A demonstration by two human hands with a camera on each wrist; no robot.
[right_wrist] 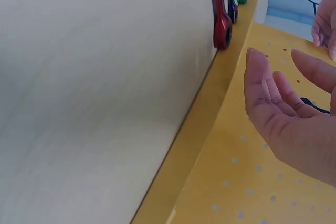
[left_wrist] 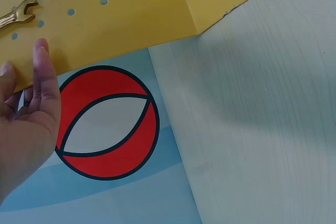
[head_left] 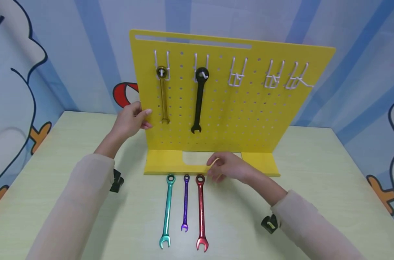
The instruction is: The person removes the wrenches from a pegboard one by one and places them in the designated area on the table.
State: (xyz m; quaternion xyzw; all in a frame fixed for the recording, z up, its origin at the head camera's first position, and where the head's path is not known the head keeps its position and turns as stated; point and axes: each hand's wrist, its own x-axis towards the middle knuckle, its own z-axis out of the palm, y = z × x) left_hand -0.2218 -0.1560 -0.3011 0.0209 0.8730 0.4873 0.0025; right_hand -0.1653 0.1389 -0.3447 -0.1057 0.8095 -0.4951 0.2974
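Observation:
At the left edge of the yellow pegboard (head_left: 236, 115), my left hand (head_left: 129, 121) grips the board, with its thumb on the front face. My right hand (head_left: 231, 167) hovers over the board's base, fingers loosely bent around nothing, close to the ring end of a red combination wrench (head_left: 201, 213). Left of that lie a small purple wrench (head_left: 185, 206) and a teal wrench (head_left: 167, 213), all with ring ends toward the base. A gold wrench (head_left: 163, 97) and a larger black wrench (head_left: 199, 101) hang by their ring ends from the two leftmost hooks.
Three more white hooks, the left one (head_left: 237, 74), middle one (head_left: 274, 76) and right one (head_left: 296, 77), hold no wrench. The pegboard's flat base (head_left: 258, 164) rests on the pale wooden table (head_left: 314, 180). Behind stands a blue striped cartoon backdrop (head_left: 210, 18).

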